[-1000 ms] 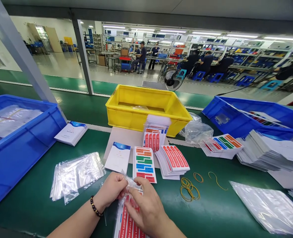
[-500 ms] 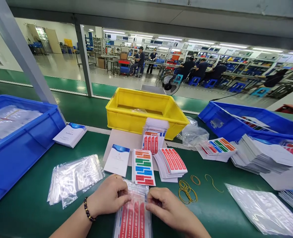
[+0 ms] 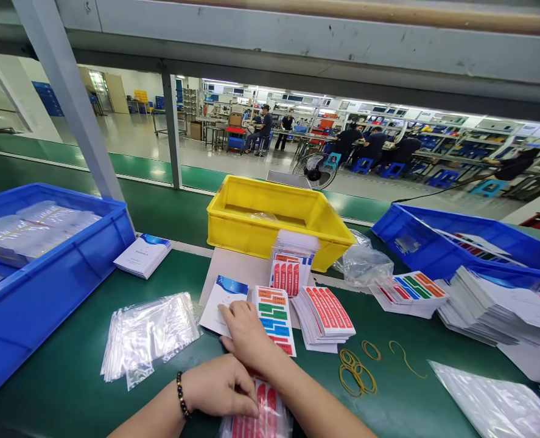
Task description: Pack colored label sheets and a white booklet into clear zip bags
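My left hand (image 3: 221, 388), with a dark beaded bracelet on its wrist, is closed at the top of a clear plastic bag (image 3: 255, 423). Red label strips show through the bag, whose upper end is covered by my arms. Crossing over it, my right hand (image 3: 246, 331) reaches to a white booklet (image 3: 215, 310) with a blue top band; its fingers lie stretched out on the booklet's right side. Just right of that hand is a stack of sheets with coloured labels (image 3: 274, 310), beside a stack of red label sheets (image 3: 327, 313).
Clear bags (image 3: 153, 334) lie on the left near a blue bin (image 3: 64, 292) and a booklet stack (image 3: 144, 255). A yellow bin (image 3: 251, 234) stands behind. Rubber bands (image 3: 356, 371), paper stacks (image 3: 489, 304) and another blue bin (image 3: 434, 243) are on the right.
My right hand has left the bag and moved up and left onto the booklet, its fingers now stretched out. My left hand stays at the bag. The view has tilted upward slightly.
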`<control>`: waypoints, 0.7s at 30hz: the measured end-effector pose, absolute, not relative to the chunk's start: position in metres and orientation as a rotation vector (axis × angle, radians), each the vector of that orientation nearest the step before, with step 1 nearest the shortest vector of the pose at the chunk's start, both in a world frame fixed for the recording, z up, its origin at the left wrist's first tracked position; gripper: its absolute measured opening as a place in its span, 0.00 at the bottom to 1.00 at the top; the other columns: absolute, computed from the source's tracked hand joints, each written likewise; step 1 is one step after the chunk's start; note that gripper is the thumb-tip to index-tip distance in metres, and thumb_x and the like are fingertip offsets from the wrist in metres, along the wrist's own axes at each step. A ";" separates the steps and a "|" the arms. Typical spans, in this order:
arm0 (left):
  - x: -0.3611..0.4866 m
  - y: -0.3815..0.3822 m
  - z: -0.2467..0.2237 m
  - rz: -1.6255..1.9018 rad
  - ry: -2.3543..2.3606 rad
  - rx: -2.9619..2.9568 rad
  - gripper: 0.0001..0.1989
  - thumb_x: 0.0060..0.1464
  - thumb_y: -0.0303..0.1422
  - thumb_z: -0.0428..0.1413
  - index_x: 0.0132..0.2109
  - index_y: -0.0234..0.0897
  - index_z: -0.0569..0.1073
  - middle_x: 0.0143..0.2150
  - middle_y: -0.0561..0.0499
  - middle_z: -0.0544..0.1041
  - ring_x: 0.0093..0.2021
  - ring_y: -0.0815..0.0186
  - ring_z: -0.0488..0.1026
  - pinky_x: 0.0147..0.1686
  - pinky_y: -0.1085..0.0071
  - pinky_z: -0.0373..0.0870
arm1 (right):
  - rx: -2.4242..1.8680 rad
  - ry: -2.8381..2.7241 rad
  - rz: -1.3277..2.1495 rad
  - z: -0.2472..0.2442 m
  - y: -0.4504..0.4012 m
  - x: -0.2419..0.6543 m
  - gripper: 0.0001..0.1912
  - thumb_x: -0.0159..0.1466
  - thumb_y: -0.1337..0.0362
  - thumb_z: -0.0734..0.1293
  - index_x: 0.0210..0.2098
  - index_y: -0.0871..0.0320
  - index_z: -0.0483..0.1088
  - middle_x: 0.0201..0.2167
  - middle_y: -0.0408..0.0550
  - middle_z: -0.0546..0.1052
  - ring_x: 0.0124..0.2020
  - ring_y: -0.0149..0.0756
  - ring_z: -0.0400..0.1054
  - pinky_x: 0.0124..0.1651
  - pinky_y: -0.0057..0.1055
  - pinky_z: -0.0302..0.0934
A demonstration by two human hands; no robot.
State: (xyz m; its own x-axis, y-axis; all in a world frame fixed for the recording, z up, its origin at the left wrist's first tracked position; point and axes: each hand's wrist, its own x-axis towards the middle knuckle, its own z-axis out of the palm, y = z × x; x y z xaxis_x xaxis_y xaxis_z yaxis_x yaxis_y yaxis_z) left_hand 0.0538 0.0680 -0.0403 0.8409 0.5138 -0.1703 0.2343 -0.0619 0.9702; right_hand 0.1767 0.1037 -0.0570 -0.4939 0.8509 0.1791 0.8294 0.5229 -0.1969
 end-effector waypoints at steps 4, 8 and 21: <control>0.055 0.067 -0.043 0.346 0.622 1.483 0.14 0.43 0.43 0.60 0.29 0.36 0.80 0.20 0.53 0.73 0.19 0.71 0.61 0.21 0.75 0.57 | -1.305 -2.449 0.136 -0.053 0.106 0.189 0.05 0.58 0.69 0.63 0.31 0.60 0.71 0.28 0.49 0.70 0.33 0.39 0.62 0.39 0.37 0.57; 0.058 0.073 -0.050 0.511 0.611 1.045 0.39 0.41 0.64 0.45 0.40 0.32 0.75 0.15 0.56 0.67 0.12 0.75 0.55 0.13 0.78 0.51 | -1.085 -2.216 0.026 -0.027 0.090 0.221 0.11 0.63 0.71 0.57 0.38 0.60 0.70 0.29 0.49 0.70 0.32 0.36 0.61 0.37 0.35 0.56; 0.058 0.077 -0.036 0.504 0.585 0.517 0.14 0.41 0.28 0.61 0.38 0.27 0.77 0.33 0.41 0.81 0.34 0.57 0.77 0.39 0.65 0.68 | -1.446 -2.230 0.304 -0.043 0.055 0.287 0.25 0.54 0.73 0.62 0.52 0.57 0.63 0.50 0.56 0.66 0.52 0.46 0.61 0.51 0.44 0.61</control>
State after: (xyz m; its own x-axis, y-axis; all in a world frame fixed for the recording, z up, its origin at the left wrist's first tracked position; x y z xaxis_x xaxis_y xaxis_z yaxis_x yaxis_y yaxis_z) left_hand 0.0583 0.0769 -0.0359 0.7231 0.5748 -0.3830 -0.2938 0.7578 0.5826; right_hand 0.2870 0.0553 -0.0433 -0.3397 0.9043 0.2583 0.8020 0.4220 -0.4227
